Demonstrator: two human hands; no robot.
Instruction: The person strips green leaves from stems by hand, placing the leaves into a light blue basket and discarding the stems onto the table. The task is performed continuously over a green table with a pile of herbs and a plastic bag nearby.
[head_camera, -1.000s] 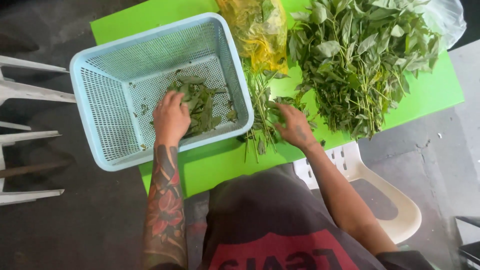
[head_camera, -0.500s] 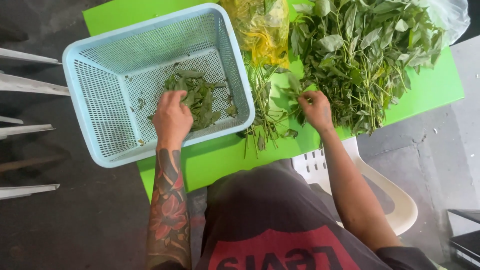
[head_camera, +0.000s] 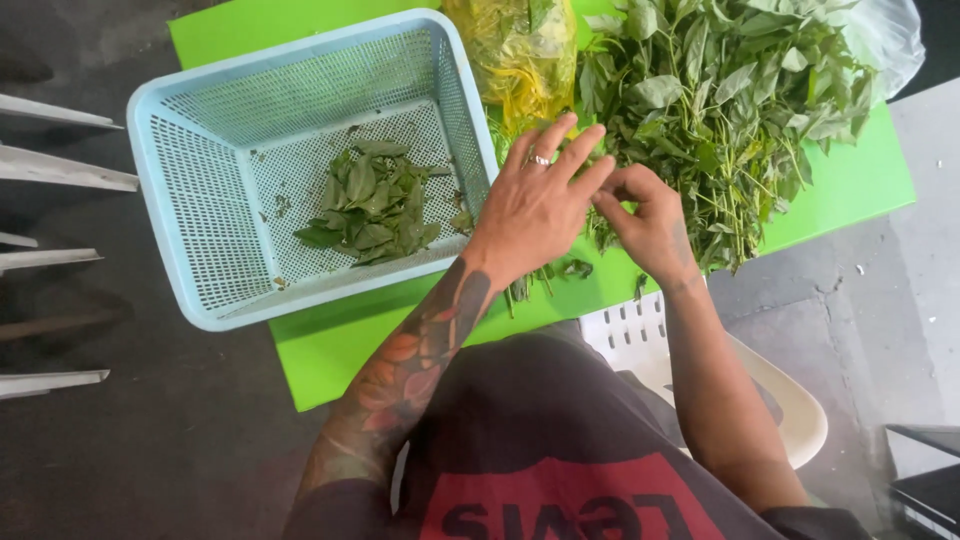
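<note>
Head view, looking down. A bright green table (head_camera: 850, 190) fills the far half of the frame; its near edge runs on a slant from lower left to upper right, with bare dark floor to the left and grey pavement to the right. A pale blue mesh basket (head_camera: 200, 215) sits on the left part of the table, its near left corner just at the table's edge, and holds a small heap of picked leaves (head_camera: 370, 205). A yellow plastic bag (head_camera: 520, 50) lies just beside the basket's right wall. A large pile of leafy stems (head_camera: 730, 110) covers the far right of the table. A strip of bare green table lies between basket and near edge.

The left hand (head_camera: 535, 205), forearm tattooed, reaches up and right past the basket's right corner, fingers spread and extended, a ring on one. The right hand (head_camera: 650, 225) meets it at the pile's near left edge, fingers curled together in a pinch; what they pinch cannot be made out. A white plastic chair (head_camera: 790, 400) shows beneath the right arm.
</note>
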